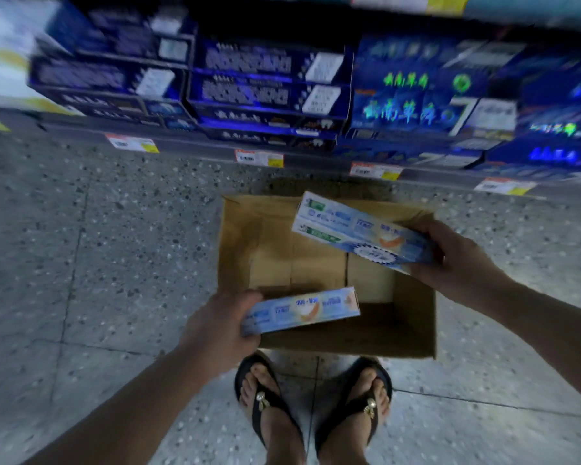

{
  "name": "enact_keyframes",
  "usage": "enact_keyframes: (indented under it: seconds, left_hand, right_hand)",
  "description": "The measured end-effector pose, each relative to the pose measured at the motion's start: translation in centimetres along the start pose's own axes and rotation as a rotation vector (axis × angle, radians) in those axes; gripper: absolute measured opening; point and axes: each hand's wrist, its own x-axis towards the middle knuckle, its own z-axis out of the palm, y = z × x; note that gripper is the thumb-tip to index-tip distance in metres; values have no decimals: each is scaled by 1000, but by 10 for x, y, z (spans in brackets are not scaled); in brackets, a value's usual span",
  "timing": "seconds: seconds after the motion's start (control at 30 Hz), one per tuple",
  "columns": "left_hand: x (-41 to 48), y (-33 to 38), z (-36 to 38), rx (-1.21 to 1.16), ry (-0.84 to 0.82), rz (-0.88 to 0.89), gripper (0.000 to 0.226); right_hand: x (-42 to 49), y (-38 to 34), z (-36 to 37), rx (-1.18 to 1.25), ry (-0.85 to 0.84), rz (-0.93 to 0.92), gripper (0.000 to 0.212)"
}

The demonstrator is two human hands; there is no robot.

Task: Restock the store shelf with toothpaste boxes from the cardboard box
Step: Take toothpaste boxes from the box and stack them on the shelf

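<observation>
One pale toothpaste box [302, 310] is in the lower middle of the frame. The left hand [218, 330] grips its end. At middle right, the right hand [457, 260] grips more pale boxes [359, 229], maybe two. Both loads are held over the cardboard box [413, 327], which looks empty inside. I think they are ready to go up to the shelf [198, 147] across the top, by the dark blue boxes [269, 82].

My one camera rides on my head and looks forward and steeply down through a wide lens. My left hand [215, 327] and right hand [457, 260] reach in from the lower corners, close to it. My feet [265, 397] sit at the bottom edge, with the box [235, 250] on the floor [98, 246] just ahead. The shelf [215, 152] crosses the top, farther off and blurred.
</observation>
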Motion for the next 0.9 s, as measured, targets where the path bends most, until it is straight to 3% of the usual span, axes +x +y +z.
enact_keyframes:
  seconds: [0.37, 0.47, 0.6, 0.9]
  left_hand:
    - [-195, 66, -169, -382, 348, -12, 52]
    - [-249, 84, -208, -452, 495, 5, 47]
    - [-324, 108, -253, -507, 644, -25, 42]
    - [-499, 106, -323, -577, 998, -75, 46]
  right_hand:
    - [-112, -150, -160, -48, 72, -200, 53]
    - [-150, -198, -206, -35, 63, -274, 69]
    - [-206, -254, -264, -5, 122, -334, 52]
    - [-314, -392, -347, -33, 50, -680, 49]
